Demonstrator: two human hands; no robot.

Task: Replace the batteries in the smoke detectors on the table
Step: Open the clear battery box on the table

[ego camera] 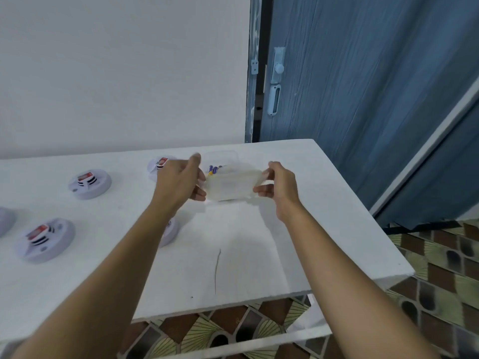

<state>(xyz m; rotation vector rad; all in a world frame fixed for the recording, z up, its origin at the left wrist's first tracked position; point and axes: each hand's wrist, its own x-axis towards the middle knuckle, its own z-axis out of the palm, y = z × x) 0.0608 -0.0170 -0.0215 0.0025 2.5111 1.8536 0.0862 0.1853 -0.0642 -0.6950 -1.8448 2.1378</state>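
Note:
A clear plastic box (220,158) with blue batteries (214,169) inside stands near the table's far edge. In front of it I hold its translucent lid (230,186) between both hands. My left hand (178,181) pinches the lid's left end and my right hand (278,185) pinches its right end. Several white round smoke detectors lie on the white table (246,260): one (90,183) at the far left, one (45,239) near left, one (158,165) behind my left hand, one (169,230) mostly hidden under my left forearm.
A further detector (5,221) is cut off by the left frame edge. A blue door (363,99) stands behind the table's right end. The table's right and front edges drop to a patterned tiled floor (440,268). A white wall rises behind the table.

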